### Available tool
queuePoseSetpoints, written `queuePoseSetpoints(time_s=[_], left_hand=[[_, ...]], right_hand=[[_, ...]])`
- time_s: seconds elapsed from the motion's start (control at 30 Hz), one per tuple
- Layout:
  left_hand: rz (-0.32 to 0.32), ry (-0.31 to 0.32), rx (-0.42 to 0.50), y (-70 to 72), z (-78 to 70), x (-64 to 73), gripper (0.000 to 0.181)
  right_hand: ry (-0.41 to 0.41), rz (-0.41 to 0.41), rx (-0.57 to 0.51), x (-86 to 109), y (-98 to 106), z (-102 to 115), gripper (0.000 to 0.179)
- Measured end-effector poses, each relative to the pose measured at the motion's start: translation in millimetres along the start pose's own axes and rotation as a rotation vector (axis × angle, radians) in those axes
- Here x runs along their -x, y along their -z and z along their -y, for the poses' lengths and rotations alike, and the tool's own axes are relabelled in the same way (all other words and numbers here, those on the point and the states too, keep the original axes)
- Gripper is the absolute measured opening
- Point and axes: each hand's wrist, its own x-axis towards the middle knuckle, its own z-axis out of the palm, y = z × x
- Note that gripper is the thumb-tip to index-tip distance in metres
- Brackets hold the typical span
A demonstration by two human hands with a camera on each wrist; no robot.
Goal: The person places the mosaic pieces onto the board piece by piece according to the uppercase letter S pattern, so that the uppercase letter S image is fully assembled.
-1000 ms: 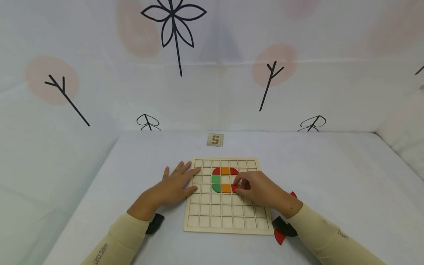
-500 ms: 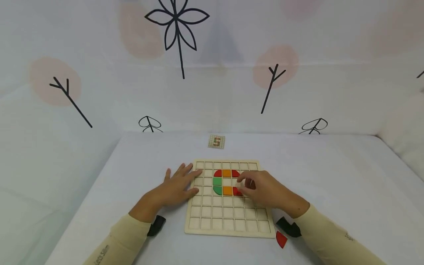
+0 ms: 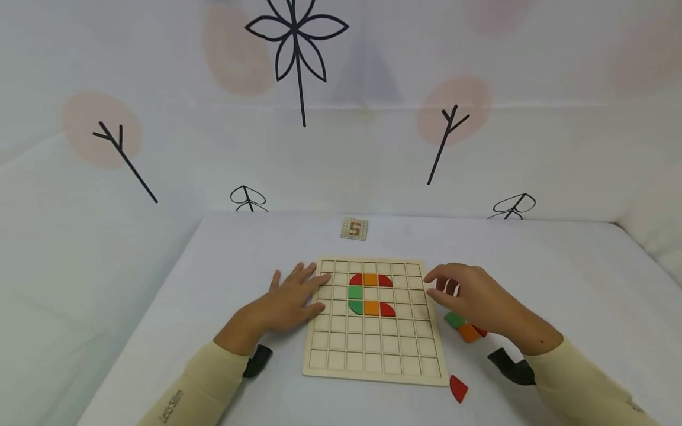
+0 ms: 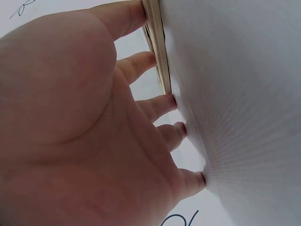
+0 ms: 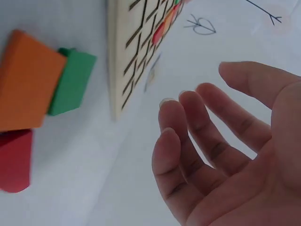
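A wooden grid board (image 3: 341, 343) lies on the white table, with red, orange and green tiles forming a hooked shape in its squares. The lower right end of that shape is a red quarter-round tile (image 3: 388, 309). My left hand (image 3: 290, 305) rests with spread fingers at the board's left edge, thumb and forefinger on the rim. Just past the right edge hovers my right hand (image 3: 474, 296), its fingers loosely bent and nothing between them, as the right wrist view confirms. Below it lie a loose green tile (image 3: 454, 320), an orange tile (image 3: 469, 332) and a partly hidden red one.
Behind the board lies a small pattern card (image 3: 354, 228) showing an S-like figure on a grid. A single red quarter-round piece (image 3: 458, 389) sits near the board's lower right corner. Dark objects (image 3: 511, 367) show beneath both wrists. A patterned white cloth hangs behind the table.
My right hand has let go of the red quarter-round tile, now in its square, and moved right off the board, uncovering loose tiles. The left hand stays at the edge.
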Motion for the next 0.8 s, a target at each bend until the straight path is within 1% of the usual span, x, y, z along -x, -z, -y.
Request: queuePoseSetpoints(time_s=[0.2,0.5,0.67,0.8], left_hand=[[0.002,0.004,-0.014,0.1,-1.1,-1.1,0.064],[0.004,0.011,-0.014,0.7,-2.0,0.9,0.064],[0.002,0.015,-0.008,1.5,-2.5,0.6,0.064],[0.000,0.012,-0.009,-0.2,-1.6,0.2,0.064]], right_hand=[[-0.045,0.070,0.043,10.7,-2,-14,0.019],[-0.119,0.173,0.078,11.7,-4,-28,0.025],[-0.129,0.197,0.099,13.1,-5,-32,0.027],[-0.127,0.197,0.106,13.6,-8,-34,0.026]])
